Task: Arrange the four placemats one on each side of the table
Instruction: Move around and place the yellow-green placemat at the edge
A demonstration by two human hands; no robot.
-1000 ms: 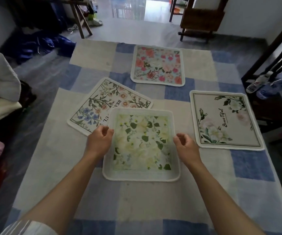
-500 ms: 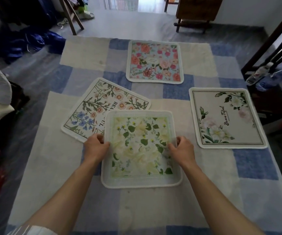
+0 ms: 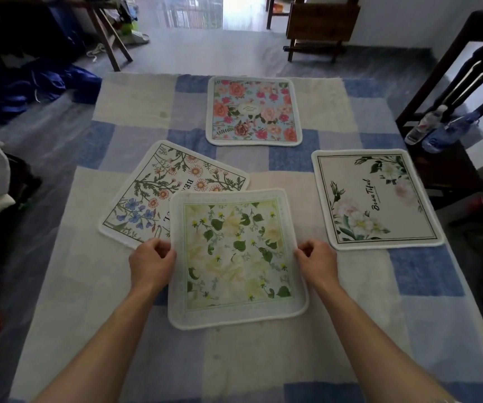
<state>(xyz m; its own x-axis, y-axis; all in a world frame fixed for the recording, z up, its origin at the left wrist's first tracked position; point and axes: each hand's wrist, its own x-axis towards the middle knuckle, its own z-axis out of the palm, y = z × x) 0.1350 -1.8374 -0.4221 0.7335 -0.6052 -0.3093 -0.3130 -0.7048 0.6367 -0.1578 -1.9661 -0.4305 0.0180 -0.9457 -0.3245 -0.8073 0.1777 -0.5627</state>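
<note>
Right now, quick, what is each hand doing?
Left hand: closed, pinching the left edge of the green leaf placemat.
Right hand: closed, pinching the same placemat's right edge.

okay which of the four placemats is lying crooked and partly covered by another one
The daisy-and-blue-flower placemat on the left: it sits turned at an angle, its near right corner under the yellow-green leafy placemat. The rose placemat and the white "Beautiful" placemat lie uncovered.
</note>
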